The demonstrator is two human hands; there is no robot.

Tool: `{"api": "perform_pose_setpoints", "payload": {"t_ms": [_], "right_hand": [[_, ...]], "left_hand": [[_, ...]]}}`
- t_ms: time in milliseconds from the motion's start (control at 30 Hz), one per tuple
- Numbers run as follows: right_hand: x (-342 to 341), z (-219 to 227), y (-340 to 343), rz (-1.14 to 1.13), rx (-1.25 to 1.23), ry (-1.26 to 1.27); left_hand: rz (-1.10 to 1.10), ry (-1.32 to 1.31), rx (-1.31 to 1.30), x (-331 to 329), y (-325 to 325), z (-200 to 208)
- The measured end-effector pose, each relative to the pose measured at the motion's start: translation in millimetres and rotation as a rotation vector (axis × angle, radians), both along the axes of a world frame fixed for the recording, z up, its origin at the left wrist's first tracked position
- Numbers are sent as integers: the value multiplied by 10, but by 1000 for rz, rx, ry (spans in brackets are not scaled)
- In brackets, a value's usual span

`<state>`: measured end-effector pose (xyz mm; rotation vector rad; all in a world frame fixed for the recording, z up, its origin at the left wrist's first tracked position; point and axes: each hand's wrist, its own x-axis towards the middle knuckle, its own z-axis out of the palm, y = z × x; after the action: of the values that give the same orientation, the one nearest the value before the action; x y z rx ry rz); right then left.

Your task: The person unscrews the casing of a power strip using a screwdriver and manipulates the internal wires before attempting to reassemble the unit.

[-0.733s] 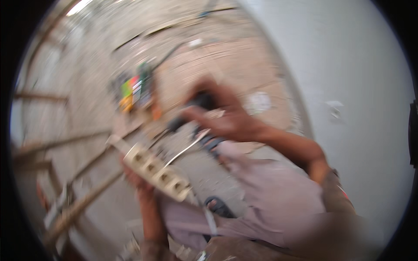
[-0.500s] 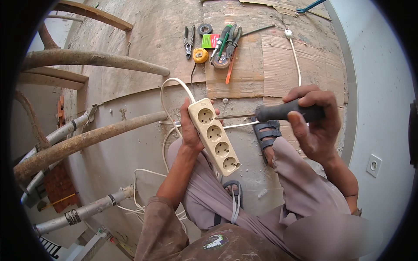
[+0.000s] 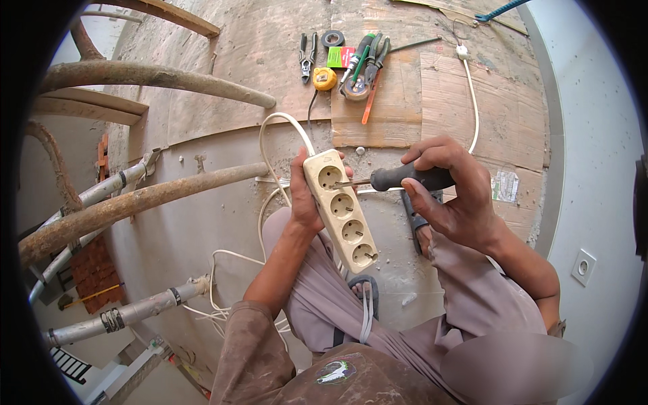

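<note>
A cream power strip (image 3: pixel 346 219) with several round sockets is held up over my knees, tilted. My left hand (image 3: pixel 307 196) wraps round its upper left side, fingertips showing at the far edge. From its upper end a white cable (image 3: pixel 265 138) loops out to the left. My right hand (image 3: pixel 455 185) grips the black handle of a screwdriver (image 3: pixel 412 179), fingers curled over it. The metal shaft points left, and its tip reaches the topmost socket. Whether the tip sits inside a hole or only touches the face, I cannot tell.
Ahead on cardboard (image 3: pixel 385 131) lie cutting pliers (image 3: pixel 307 59), black tape (image 3: pixel 332 38), a yellow tape measure (image 3: pixel 325 79), and other pliers (image 3: pixel 375 62). A white plug (image 3: pixel 462 51) lies farther right. Wooden poles (image 3: pixel 155 199) and metal tubes (image 3: pixel 135 310) stand left. A wall socket (image 3: pixel 583 267) is at right.
My right hand has moved left with the screwdriver, bringing its tip over the topmost socket's face. My left hand still holds the power strip. The whole view has shifted slightly.
</note>
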<state>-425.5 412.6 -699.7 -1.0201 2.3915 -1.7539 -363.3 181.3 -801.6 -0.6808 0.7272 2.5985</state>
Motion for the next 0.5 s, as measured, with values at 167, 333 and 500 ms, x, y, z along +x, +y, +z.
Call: {"api": "perform_pose_setpoints", "payload": {"t_ms": [167,333,500], "right_hand": [[11,-84,9,-54,-46,-131],[23,-122,16,-56,-76,-130],[44,-153,31,-57,-86,-131]], "left_hand": [[21,8,-18,11,-20,31],[14,-1,-16,33,-16,48],[16,3,-37,50,-11,55]]}}
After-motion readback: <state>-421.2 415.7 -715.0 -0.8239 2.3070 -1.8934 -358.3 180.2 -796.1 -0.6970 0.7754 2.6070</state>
